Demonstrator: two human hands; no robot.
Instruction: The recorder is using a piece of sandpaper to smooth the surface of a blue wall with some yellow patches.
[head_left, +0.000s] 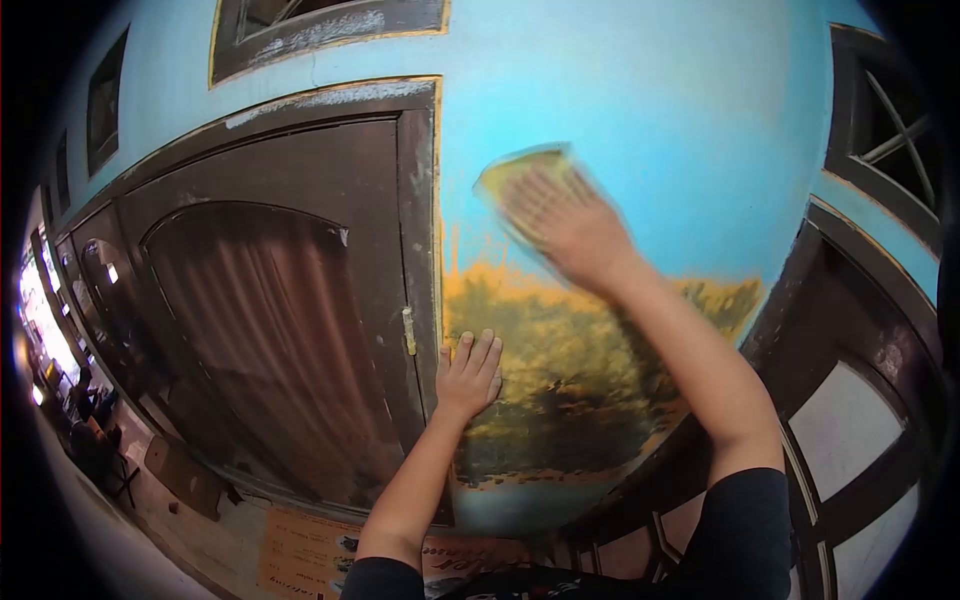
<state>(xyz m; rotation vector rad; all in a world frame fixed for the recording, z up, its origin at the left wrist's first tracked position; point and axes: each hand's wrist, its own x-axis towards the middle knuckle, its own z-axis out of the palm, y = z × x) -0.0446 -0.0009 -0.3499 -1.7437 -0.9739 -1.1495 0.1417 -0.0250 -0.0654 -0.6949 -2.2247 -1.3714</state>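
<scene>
My right hand (566, 225) presses a thin yellowish sheet (517, 184), perhaps sandpaper or a cloth, flat against the light blue wall (690, 150); hand and sheet are blurred. Lower and to the left, my left hand (471, 371) rests on the wall with its fingers spread, beside the door frame's edge, holding nothing. Between and below the hands the wall bears a mottled patch (570, 367) of yellow, orange and dark tones, with an uneven orange upper edge.
A dark brown door (375, 172) with a curtained arched pane (277, 300) stands at the left. At the right are another dark door (802, 300) and a window frame (844, 97). Printed cardboard (300, 551) and a brown box (180, 472) lie on the floor; people sit far left.
</scene>
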